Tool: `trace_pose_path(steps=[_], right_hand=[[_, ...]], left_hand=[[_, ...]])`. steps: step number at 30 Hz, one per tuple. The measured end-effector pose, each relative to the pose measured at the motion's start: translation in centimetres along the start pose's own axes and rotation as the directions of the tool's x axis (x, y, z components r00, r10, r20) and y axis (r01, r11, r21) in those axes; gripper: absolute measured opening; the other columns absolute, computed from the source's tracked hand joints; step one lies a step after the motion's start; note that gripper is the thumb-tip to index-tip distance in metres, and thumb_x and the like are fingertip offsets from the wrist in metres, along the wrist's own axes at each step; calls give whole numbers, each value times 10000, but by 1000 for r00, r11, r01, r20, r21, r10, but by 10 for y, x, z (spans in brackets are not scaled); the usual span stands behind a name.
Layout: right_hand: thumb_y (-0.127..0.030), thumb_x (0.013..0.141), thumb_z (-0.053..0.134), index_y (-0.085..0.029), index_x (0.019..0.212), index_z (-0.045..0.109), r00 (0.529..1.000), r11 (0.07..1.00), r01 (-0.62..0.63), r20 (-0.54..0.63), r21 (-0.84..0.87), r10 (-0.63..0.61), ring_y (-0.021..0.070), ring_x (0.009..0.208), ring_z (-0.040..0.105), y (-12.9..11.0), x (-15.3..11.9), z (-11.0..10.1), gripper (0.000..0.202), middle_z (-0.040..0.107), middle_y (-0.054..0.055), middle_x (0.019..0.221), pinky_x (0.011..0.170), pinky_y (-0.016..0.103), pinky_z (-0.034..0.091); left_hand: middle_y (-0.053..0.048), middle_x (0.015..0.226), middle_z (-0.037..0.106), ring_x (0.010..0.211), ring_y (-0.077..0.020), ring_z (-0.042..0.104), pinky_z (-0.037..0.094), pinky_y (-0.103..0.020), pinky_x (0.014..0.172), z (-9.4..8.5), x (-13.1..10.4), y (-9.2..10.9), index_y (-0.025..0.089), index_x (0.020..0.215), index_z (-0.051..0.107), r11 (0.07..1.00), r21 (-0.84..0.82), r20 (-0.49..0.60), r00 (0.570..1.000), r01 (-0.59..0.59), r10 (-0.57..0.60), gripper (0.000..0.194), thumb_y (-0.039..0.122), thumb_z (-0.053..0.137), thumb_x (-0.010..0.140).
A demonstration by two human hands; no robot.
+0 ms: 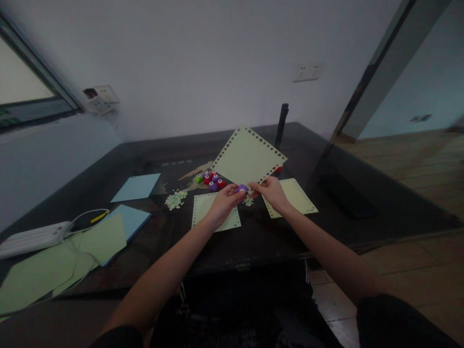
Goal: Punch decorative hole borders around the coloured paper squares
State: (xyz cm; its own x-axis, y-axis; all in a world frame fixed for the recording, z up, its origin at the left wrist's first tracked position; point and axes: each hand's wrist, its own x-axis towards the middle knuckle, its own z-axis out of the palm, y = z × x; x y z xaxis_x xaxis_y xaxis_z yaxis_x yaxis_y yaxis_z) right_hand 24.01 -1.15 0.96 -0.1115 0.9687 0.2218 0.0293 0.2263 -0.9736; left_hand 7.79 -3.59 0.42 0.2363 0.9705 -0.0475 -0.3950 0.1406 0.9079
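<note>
At the near corner of the raised pale-green sheet [248,153] is one purple craft punch [242,188], held between thumb and fingers of the left hand [225,199]; the right hand [271,192] pinches the sheet's edge just beside it. Left of that sheet: a cluster of red, purple and green craft punches [212,185], then a heap of paper cut-outs [176,198]. On its near side lie two flat punched sheets [201,207].

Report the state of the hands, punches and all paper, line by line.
Left hand: gripping the purple punch.
Purple punch: near raised sheet's lower corner.
Right hand: pinching the raised sheet.
Raised sheet: tilted, holes along upper edges.
Left flat sheet: edges punched.
Right flat sheet: edges punched.
Blue sheets: flat.
Green sheets: overlapping.
Coloured punches: mostly bunched together.
Paper bits: in loose heaps.
</note>
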Motion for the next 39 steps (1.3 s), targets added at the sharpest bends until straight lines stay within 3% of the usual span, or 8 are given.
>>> trace_pose_path(steps=[7, 18, 39], right_hand=[[-468, 643, 714, -146, 656, 619, 1000, 999, 10, 30, -35, -9, 156, 450, 576, -1, -2, 3, 336, 617, 28, 502, 483, 287, 507], [-459, 607, 737, -147, 671, 617, 1000, 1000, -4, 9, -31, 4, 151, 445, 572, 2, 0, 3, 341, 620, 20, 506, 470, 276, 499], [-424, 640, 721, -145, 683, 615, 1000, 998, 12, -14, -57, -13, 153, 448, 567, 10, 1, 3, 302, 622, 29, 523, 467, 276, 481]], left_hand=[[-23, 762, 646, 717, -124, 609, 448, -227, 643, 2, -3, 3, 138, 848, 591, 993, 116, -45, 999, 3, 2, 353, 335, 783, 626], [-29, 755, 663, 701, -119, 623, 479, -285, 786, 0, 1, -2, 116, 807, 621, 997, 73, -20, 1000, -2, 4, 332, 329, 793, 620], [-55, 808, 684, 724, -133, 610, 459, -287, 766, 3, 0, -1, 114, 836, 663, 993, 121, -16, 1000, -9, 11, 357, 347, 796, 600]])
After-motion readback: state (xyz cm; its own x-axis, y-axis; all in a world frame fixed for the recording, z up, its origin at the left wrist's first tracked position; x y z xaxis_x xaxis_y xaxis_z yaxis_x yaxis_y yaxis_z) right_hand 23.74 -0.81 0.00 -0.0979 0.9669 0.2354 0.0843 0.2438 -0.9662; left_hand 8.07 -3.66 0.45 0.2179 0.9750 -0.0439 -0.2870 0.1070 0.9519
